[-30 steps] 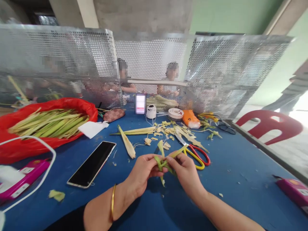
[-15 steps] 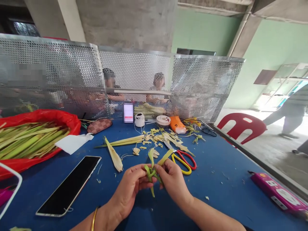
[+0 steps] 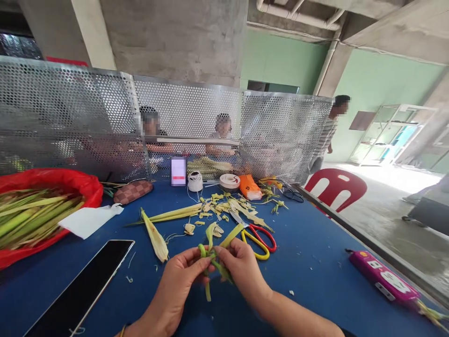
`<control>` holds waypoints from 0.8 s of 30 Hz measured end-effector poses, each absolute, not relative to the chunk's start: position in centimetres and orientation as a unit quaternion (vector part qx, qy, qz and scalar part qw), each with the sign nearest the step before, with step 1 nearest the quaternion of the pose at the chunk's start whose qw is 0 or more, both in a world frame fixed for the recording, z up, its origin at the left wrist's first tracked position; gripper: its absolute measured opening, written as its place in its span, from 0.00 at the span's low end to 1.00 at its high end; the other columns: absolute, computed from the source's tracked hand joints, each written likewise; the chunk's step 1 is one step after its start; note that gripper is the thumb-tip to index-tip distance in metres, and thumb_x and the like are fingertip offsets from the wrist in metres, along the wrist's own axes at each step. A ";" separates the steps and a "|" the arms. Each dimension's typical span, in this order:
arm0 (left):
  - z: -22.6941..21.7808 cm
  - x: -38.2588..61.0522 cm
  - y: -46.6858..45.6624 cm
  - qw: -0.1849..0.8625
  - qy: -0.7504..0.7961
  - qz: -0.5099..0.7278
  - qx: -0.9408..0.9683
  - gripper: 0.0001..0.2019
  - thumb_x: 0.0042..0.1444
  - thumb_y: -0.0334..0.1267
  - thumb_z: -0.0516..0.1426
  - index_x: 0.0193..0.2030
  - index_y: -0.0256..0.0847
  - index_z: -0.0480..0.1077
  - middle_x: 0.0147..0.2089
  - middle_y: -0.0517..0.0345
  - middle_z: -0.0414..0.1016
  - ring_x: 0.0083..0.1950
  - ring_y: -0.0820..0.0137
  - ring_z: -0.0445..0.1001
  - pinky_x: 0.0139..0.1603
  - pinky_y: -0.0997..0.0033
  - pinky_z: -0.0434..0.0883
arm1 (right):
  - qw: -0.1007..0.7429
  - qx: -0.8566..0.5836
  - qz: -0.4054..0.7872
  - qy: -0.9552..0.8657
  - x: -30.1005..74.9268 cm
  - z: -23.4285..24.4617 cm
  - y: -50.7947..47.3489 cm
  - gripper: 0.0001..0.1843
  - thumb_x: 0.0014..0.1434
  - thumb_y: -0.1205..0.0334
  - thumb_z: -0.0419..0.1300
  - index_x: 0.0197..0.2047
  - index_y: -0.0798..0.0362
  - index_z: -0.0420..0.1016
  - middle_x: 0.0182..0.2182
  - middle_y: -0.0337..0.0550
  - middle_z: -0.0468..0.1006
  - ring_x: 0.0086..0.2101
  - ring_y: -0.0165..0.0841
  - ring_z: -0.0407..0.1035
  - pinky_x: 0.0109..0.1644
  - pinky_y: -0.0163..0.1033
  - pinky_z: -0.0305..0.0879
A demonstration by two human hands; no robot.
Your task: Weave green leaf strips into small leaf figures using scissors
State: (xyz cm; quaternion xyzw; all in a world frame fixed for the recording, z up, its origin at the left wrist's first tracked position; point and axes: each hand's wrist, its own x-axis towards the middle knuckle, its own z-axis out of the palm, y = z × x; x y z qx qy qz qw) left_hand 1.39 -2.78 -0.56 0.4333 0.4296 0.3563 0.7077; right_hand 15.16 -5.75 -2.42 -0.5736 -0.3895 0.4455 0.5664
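Observation:
Between my two hands is a small knot of green leaf strips [image 3: 208, 252], with loose ends sticking up and hanging down. My left hand [image 3: 185, 276] pinches the knot from the left, thumb on top. My right hand [image 3: 242, 264] pinches strips on its right side, and one pale strip end points up past its fingers. Some fingertips are hidden behind the leaf. Just beyond my right hand lie scissors [image 3: 257, 238] with one red and one yellow handle. A pale husk leaf [image 3: 156, 236] lies beyond my left hand.
Leaf scraps [image 3: 224, 203], a thread spool [image 3: 195, 181], a tape roll [image 3: 229, 181] and an orange packet [image 3: 249, 187] fill the far middle. A red bag of leaves [image 3: 89, 187] and a phone [image 3: 84, 285] are left; a purple case [image 3: 384, 276] is right. People sit behind a perforated screen [image 3: 196, 107].
My view has shifted right, so things on the table sit further left. My left thumb now presses across the knot. A walking person has moved from the right edge to behind the screen's end.

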 end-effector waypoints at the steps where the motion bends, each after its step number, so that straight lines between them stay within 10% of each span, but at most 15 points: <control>1: -0.6 1.3 -2.6 0.704 0.434 0.365 0.427 0.20 0.37 0.42 0.69 0.39 0.36 0.78 0.37 0.51 0.80 0.33 0.70 0.74 0.28 0.78 0.69 | 0.564 -0.569 0.460 -0.384 15.1 -2.4 -5.7 0.25 0.46 0.39 0.63 0.27 0.52 0.64 0.15 0.29 0.65 0.14 0.24 0.59 0.16 0.30 0.58; 8: 0.0 0.9 -1.6 0.671 0.472 0.423 0.384 0.17 0.34 0.38 0.69 0.34 0.36 0.78 0.34 0.53 0.80 0.33 0.71 0.74 0.27 0.79 0.67 | 0.540 -0.514 0.458 -0.485 15.0 -1.7 -6.8 0.13 0.61 0.49 0.54 0.36 0.50 0.65 0.23 0.35 0.74 0.18 0.27 0.67 0.23 0.33 0.65; 12: 0.0 0.9 -1.8 0.687 0.451 0.420 0.385 0.18 0.36 0.38 0.68 0.36 0.35 0.78 0.31 0.54 0.79 0.32 0.70 0.74 0.32 0.76 0.70 | 0.451 -0.450 0.243 -0.731 15.9 -1.3 -7.7 0.10 0.65 0.62 0.52 0.46 0.49 0.73 0.40 0.45 0.78 0.39 0.34 0.74 0.43 0.36 0.68; 15: -0.2 1.0 -2.1 0.677 0.456 0.402 0.416 0.18 0.37 0.38 0.66 0.39 0.34 0.77 0.30 0.55 0.78 0.28 0.73 0.71 0.27 0.78 0.66 | 0.390 -0.446 0.056 -0.804 16.3 -1.2 -7.9 0.12 0.67 0.65 0.51 0.48 0.50 0.74 0.37 0.46 0.79 0.35 0.35 0.74 0.38 0.37 0.67; 19: -0.3 1.3 -2.4 0.670 0.443 0.377 0.461 0.16 0.38 0.36 0.65 0.36 0.35 0.74 0.27 0.58 0.76 0.25 0.74 0.69 0.23 0.77 0.65 | 0.369 -0.422 -0.107 -0.821 16.4 -0.7 -7.8 0.09 0.65 0.67 0.53 0.43 0.52 0.76 0.30 0.44 0.79 0.30 0.35 0.72 0.35 0.40 0.64; 24: 0.1 1.2 -2.7 0.669 0.414 0.343 0.513 0.10 0.40 0.36 0.64 0.30 0.35 0.73 0.22 0.58 0.73 0.26 0.71 0.72 0.23 0.76 0.65 | 0.455 -0.433 -0.025 -0.778 16.7 -0.2 -7.5 0.08 0.64 0.67 0.55 0.35 0.50 0.74 0.38 0.45 0.79 0.42 0.37 0.72 0.48 0.44 0.64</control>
